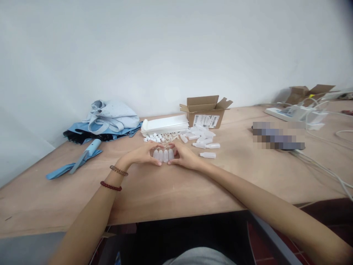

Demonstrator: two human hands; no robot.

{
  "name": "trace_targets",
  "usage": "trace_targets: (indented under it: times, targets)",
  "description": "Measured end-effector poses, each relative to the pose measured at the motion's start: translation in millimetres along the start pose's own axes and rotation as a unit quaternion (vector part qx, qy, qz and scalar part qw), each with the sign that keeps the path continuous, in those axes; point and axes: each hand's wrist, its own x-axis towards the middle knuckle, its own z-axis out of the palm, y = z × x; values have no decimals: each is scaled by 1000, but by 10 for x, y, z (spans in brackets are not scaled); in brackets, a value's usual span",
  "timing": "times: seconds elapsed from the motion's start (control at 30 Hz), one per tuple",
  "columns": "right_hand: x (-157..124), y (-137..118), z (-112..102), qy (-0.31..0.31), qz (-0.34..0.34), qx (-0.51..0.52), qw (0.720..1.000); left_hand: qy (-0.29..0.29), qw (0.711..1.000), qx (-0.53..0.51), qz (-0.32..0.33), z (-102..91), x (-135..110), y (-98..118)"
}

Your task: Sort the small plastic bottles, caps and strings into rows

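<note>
Three small translucent white bottles (164, 155) lie side by side on the wooden table (165, 191). My left hand (143, 154) cups them from the left and my right hand (184, 156) from the right, fingers curved round the group and pressing it together. Two bead bracelets sit on my left wrist. Just behind the hands lie a tangle of beige rubber bands (168, 137) and a heap of small white caps (153, 138). More loose bottles (204, 140) are scattered to the right.
An open cardboard box (205, 111) and a stack of white bags (164, 125) stand at the back. Blue cloth and a folded umbrella (85, 156) lie left. A power strip with cables (296, 112) and another box (309, 92) sit far right.
</note>
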Motion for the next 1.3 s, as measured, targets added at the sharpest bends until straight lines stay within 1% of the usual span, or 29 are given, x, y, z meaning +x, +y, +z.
trace_targets:
  times: [0.13,0.2,0.27,0.33,0.4,0.5,0.57,0.6,0.67,0.77,0.9,0.97,1.1,1.2,1.3]
  targets:
    - [8,-3,5,-3,7,0,1000,0,1000,9,-20,21,14,-27]
    - [7,-5,7,-4,8,2,1000,1,1000,11,-13,37,24,-51]
    - [1,-8,0,-6,0,0,1000,16,1000,13,0,62,38,-60]
    - [-9,-11,-25,-10,-13,-4,1000,57,998,28,7,100,61,-42]
    - [-17,-7,-77,-11,-28,-17,999,114,992,47,12,149,94,-5]
    - [-9,40,-196,11,-58,-61,996,188,980,52,38,222,152,44]
    - [13,102,-285,40,-67,-120,990,223,972,53,46,255,190,50]
    - [27,137,-325,53,-61,-165,983,237,969,57,44,264,208,45]
    - [53,202,-391,58,-30,-272,960,251,965,65,34,273,251,29]
    - [66,246,-443,26,8,-384,923,253,964,78,23,271,351,16]
    - [43,209,-438,-4,17,-435,900,232,964,118,55,251,574,39]
    - [33,187,-420,-10,21,-449,893,210,964,150,64,229,703,53]
    - [28,167,-408,-23,25,-459,888,164,963,213,36,187,903,64]
    - [27,151,-435,-11,31,-454,890,149,963,225,17,187,967,71]
    - [22,127,-461,9,37,-453,891,145,967,208,-1,214,982,79]
